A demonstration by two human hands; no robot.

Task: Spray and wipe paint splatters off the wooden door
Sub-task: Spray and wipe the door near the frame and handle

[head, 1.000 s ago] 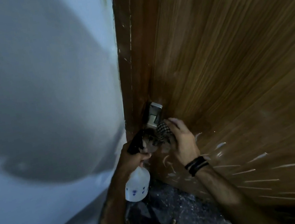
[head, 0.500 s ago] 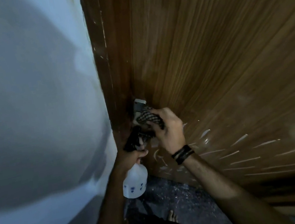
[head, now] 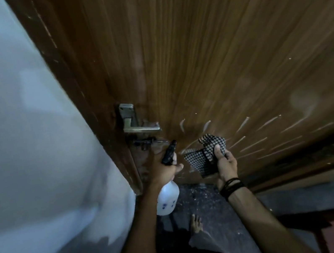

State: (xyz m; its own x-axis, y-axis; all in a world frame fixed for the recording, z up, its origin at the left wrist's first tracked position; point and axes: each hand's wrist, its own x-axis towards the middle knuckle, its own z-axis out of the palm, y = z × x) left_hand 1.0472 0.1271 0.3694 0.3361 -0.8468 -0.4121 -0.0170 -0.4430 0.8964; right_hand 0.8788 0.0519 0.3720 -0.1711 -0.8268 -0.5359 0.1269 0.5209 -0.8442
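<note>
One view only, from the camera on my head. It looks forward and steeply down along the wooden door [head: 226, 50], which stands close and fills the upper and right frame. The wall [head: 18, 129] takes the left side. The wide lens bends both surfaces outward. My two forearms enter from the bottom edge, near the lens. The floor [head: 198, 200] lies at lower centre, far below. No second view shares the scene.

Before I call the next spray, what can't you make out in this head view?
- Spray bottle neck and trigger: covered by the left hand.
- Liquid level: bottle too dim.
- Door top and right side: cut off by the frame.
- Cloth lower part: behind the right hand.
</note>
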